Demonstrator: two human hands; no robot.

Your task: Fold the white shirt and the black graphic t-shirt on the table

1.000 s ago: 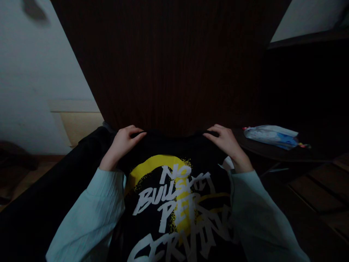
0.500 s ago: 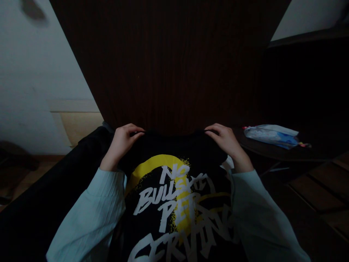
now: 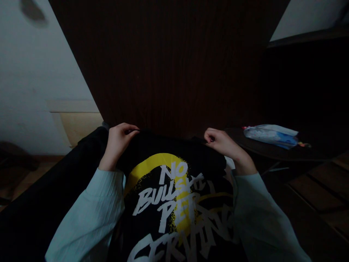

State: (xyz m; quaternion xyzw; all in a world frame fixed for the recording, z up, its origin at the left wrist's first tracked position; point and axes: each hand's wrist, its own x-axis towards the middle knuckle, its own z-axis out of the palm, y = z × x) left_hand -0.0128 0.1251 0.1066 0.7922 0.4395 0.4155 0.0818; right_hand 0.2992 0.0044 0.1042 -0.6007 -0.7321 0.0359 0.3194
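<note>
A black T-shirt [image 3: 152, 196] with white lettering and a yellow painted shape is spread out in front of me, its print facing up. At its upper left edge, my left hand [image 3: 118, 143] pinches the dark cloth between thumb and fingers. On the opposite side my right hand [image 3: 225, 145] is closed on the upper right edge, fingers curled under. Between the two hands the top edge runs roughly straight across. The lower part of the shirt runs out of view at the bottom. Pale blue-green sleeves cover both my forearms.
A dark wood panel [image 3: 169, 65] rises just beyond the shirt. To the right, a white and blue plastic packet [image 3: 272, 135] lies on a dark rounded shelf [image 3: 261, 153]. Black cloth [image 3: 65, 178] is draped at the left, beside a pale wall [image 3: 35, 80]. Slatted wood shows at lower right.
My right hand has turned and its fingers have curled in at the shirt's edge, which has folds there. My left hand has shifted slightly left, still pinching the cloth.
</note>
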